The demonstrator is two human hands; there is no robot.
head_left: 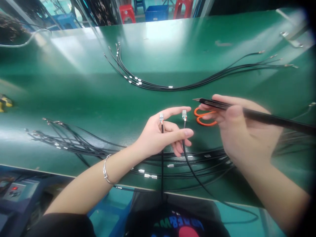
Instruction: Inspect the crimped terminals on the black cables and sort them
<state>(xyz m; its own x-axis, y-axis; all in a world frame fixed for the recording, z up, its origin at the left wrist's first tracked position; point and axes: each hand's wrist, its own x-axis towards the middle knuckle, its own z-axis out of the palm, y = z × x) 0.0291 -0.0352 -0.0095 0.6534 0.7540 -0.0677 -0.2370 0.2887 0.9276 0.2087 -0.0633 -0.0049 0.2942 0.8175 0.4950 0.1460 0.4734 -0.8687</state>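
Note:
Two black cables run through my left hand (163,133), their small metal connectors (184,114) pointing up. One cable is pinched near the thumb, with fine coloured wires showing below its connector. The other cable's connector (161,117) rests against the base of the index finger. My right hand (243,126) grips a long black tool with a pointed metal tip (217,104), aimed left toward the connectors but apart from them; its exact kind cannot be made out. Just behind the right fingertips are the orange handles of scissors (206,123), partly hidden.
A bundle of black cables (158,88) curves across the back of the green table (81,89). Another bundle (96,151) lies in front, beneath my hands. Yellow-and-black tool handles (5,102) show at the left edge. Stools and a blue bin (156,13) stand beyond.

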